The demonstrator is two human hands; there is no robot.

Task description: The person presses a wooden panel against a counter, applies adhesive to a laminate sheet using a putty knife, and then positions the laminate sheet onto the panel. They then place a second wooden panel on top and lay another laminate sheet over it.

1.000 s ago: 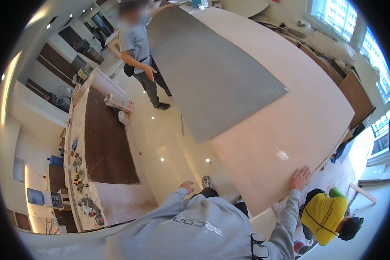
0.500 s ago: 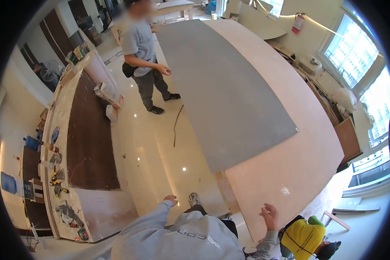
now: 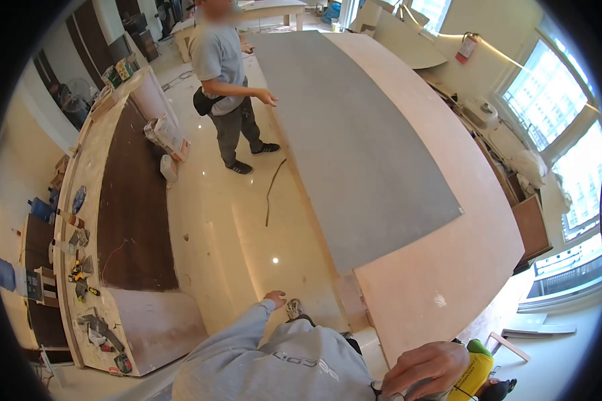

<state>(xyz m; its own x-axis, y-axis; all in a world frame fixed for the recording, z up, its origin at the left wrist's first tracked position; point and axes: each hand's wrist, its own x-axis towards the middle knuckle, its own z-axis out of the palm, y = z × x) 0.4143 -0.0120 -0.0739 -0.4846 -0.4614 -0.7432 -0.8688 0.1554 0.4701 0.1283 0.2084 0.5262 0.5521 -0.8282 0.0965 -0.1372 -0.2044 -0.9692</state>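
My left hand (image 3: pixel 275 299) hangs low beside the table, over the glossy floor, with its fingers stretched and nothing in them. Close to the camera, at the bottom right, my right hand (image 3: pixel 428 367) is raised in front of the table's near end. Its fingers are bent together, and whatever may be between them is hidden. A large grey sheet (image 3: pixel 361 154) lies flat on the pinkish table top (image 3: pixel 415 301), its near edge short of the table's near end. Across the left side, a person (image 3: pixel 224 80) holds one hand (image 3: pixel 266 97) near the sheet's long edge.
Left of the walkway stands a long counter (image 3: pixel 137 220) with a dark brown panel and several tools. A dark strip (image 3: pixel 272 194) lies on the floor. Another person in a yellow top (image 3: pixel 475 374) is at the lower right. Cluttered shelving (image 3: pixel 495 134) lines the window side.
My right hand has risen from beside the table's near end toward the camera, its fingers now bent together. The grey sheet has shifted slightly rightward, baring a table-edge strip along its left side.
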